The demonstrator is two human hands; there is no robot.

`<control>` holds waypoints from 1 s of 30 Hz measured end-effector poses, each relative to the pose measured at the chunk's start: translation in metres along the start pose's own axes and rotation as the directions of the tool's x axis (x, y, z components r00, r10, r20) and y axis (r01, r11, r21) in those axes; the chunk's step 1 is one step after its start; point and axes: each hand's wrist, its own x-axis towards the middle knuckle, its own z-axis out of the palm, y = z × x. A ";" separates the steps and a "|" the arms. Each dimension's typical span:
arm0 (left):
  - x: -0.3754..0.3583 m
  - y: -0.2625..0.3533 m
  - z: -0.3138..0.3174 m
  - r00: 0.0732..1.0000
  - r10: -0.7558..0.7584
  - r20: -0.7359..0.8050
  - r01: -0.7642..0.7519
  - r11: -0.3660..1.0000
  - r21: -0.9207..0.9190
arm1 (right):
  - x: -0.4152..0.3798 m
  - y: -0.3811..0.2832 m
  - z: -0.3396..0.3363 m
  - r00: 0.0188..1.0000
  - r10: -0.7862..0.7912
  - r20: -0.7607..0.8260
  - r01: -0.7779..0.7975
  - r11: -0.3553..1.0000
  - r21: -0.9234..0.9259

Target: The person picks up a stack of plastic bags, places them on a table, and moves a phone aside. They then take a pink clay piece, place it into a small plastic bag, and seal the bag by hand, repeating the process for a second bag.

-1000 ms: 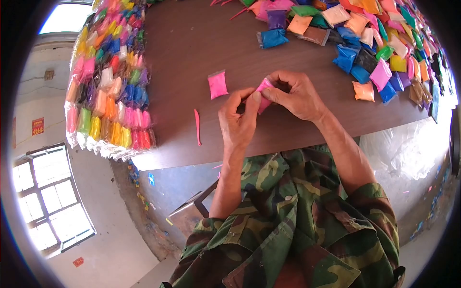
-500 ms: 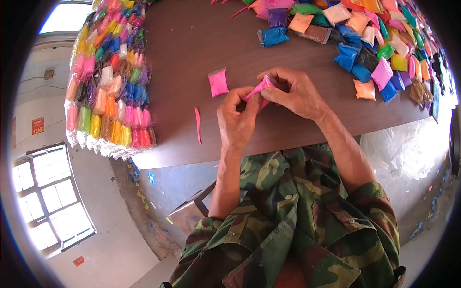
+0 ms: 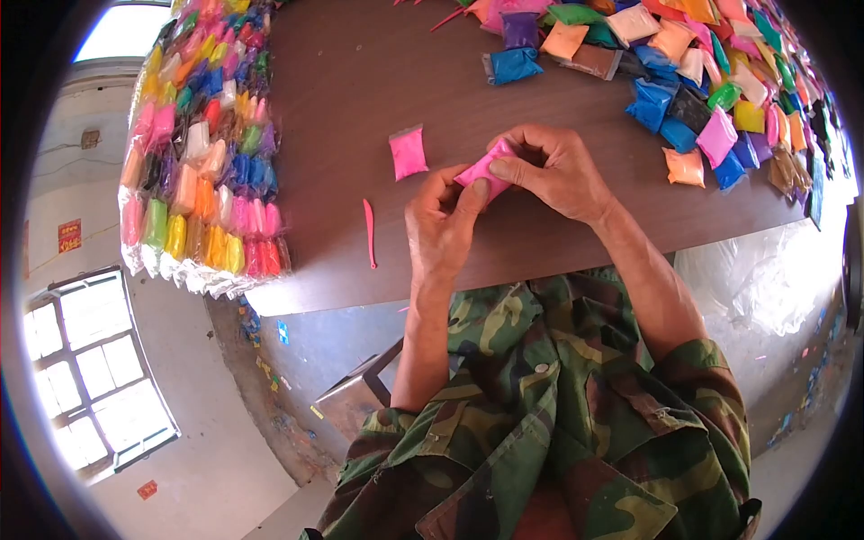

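Packet (image 3: 479, 170), pink, is over the tabletop (image 3: 342, 108), pinched by the left hand (image 3: 441, 227) at eight o'clock and the right hand (image 3: 567, 178) at three — light, even thumb pressure should guard against tearing.

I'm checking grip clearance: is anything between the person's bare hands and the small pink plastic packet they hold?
Nothing visible: the left hand and right hand both touch the held pink packet directly. A second pink plastic packet lies outside their grip on the brown table.
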 end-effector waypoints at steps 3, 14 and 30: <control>0.002 0.001 -0.002 1.000 0.005 -0.006 -0.005 0.999 0.040 | -0.001 -0.003 0.004 1.000 0.020 -0.013 -0.019 0.997 0.075; 0.000 -0.004 0.002 0.996 -0.087 0.033 0.091 0.988 -0.128 | 0.000 0.002 -0.001 1.000 -0.002 -0.010 0.002 0.999 -0.037; 0.000 0.000 -0.004 0.995 -0.102 -0.010 0.101 0.989 -0.104 | -0.001 -0.012 -0.002 0.998 0.018 0.065 -0.009 0.991 -0.133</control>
